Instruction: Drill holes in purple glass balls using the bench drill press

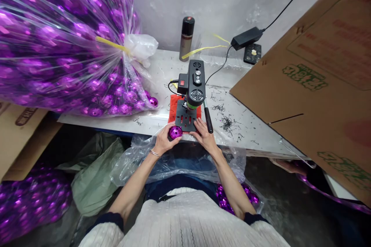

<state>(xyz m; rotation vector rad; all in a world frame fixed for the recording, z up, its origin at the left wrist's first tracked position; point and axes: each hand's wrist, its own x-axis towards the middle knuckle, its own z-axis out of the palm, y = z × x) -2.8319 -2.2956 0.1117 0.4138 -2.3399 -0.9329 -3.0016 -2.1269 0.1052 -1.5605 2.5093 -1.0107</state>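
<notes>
Hands: left hand (162, 143) grips purple ball (175, 132), right hand (203, 133) flat beside drill press (195, 85); bag (66, 42) left, carton (319, 81) right

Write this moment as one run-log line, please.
left hand: holds ball | right hand: flat on press base | lever: beside right hand | bag: on table, left
</notes>
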